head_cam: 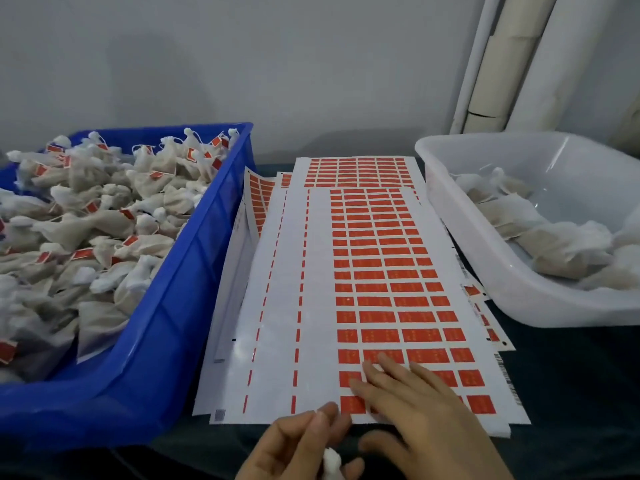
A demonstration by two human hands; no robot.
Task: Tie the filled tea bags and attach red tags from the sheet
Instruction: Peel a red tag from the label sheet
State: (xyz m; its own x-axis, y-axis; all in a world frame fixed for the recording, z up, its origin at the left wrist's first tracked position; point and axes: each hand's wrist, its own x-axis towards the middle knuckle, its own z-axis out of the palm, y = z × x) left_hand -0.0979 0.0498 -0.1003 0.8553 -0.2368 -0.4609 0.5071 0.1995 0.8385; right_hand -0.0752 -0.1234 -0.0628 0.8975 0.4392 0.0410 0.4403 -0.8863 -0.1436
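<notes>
A white sheet (311, 306) printed with rows of red tags (377, 271) lies in the middle, on top of other sheets. My right hand (426, 420) rests flat on the near rows of tags, fingers straight and spread. My left hand (298, 448) is at the sheet's near edge, its fingers curled round the white gathered top of a tea bag (331, 460); most of that bag is hidden below the frame.
A blue crate (194, 271) on the left is heaped with tied tea bags (86, 220) carrying red tags. A white translucent tub (485, 258) on the right holds several untagged filled bags (540, 237). Dark cloth covers the table. Pale pipes stand at the back right.
</notes>
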